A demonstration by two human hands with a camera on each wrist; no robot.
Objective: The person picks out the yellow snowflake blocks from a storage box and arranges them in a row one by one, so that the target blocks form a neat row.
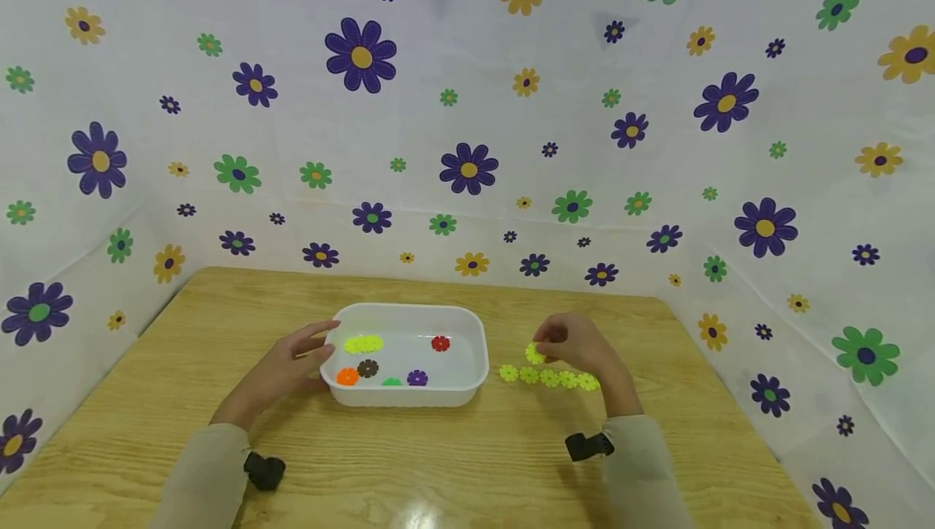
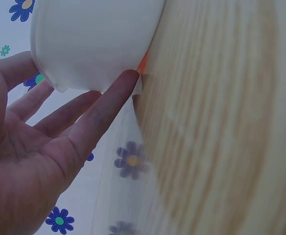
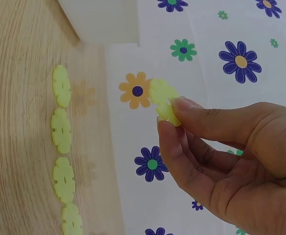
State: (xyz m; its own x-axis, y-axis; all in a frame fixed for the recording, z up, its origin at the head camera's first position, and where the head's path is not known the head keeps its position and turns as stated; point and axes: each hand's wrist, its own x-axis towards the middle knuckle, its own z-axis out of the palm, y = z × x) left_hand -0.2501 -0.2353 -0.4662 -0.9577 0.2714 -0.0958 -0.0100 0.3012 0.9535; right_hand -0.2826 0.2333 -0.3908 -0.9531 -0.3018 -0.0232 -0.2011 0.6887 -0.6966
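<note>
My left hand (image 1: 294,363) is at the left end of a white plastic tub (image 1: 409,396); in the left wrist view its outstretched fingertips touch the tub's outer wall (image 2: 99,39). To the right of the tub, my right hand (image 1: 579,342) pinches a yellow flower-shaped notched disc (image 3: 162,95) between thumb and fingertips, raised off the table. Below that hand lies a row of several matching yellow discs (image 1: 529,376), set edge to edge. Inside the tub are overlapping yellow discs (image 1: 363,344) and single red (image 1: 441,344), brown, orange, purple and green ones.
The wood-grain table (image 1: 394,464) carries the tub and the row of discs. White flower-printed cloth (image 1: 409,123) stands behind and along both sides of the table. Black bands (image 1: 264,471) are worn at both wrists.
</note>
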